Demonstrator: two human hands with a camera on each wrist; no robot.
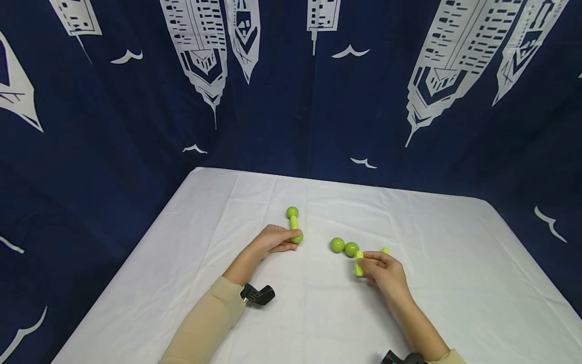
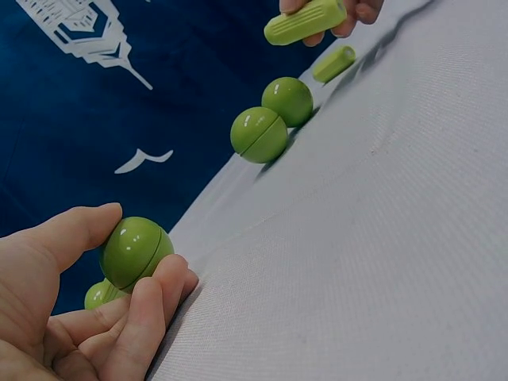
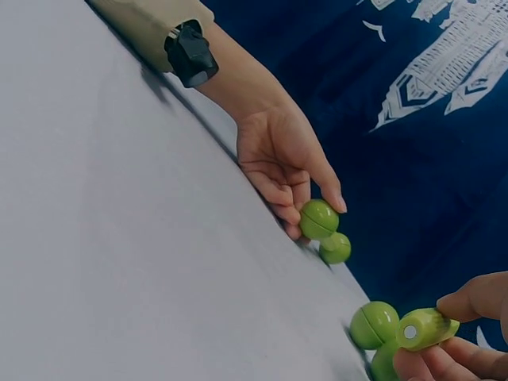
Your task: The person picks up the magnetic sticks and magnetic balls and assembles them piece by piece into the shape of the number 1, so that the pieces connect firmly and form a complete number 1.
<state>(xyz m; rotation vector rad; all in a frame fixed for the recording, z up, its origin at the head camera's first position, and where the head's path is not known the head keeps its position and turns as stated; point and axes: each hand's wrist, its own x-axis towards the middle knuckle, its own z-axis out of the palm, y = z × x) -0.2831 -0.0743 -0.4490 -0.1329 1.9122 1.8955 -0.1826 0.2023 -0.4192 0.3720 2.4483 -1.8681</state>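
My left hand (image 1: 277,238) pinches the near ball of a small green dumbbell (image 1: 294,221), made of two glossy balls joined by a ridged bar. In the left wrist view, thumb and fingertips sit on opposite sides of that green ball (image 2: 135,254). With thumb and fingers, my right hand (image 1: 384,270) holds a separate ridged green bar (image 1: 359,264). A pale round disc shows in the end of this bar (image 3: 429,329) in the right wrist view. Just beyond it, two loose green balls (image 1: 337,245) lie on the cloth, seemingly touching.
A second loose green bar (image 2: 333,63) lies on the table behind my right hand, mostly hidden in the head view. White cloth (image 1: 309,313) covers the table. Beyond its far edge hangs a dark blue curtain (image 1: 291,126) with white prints.
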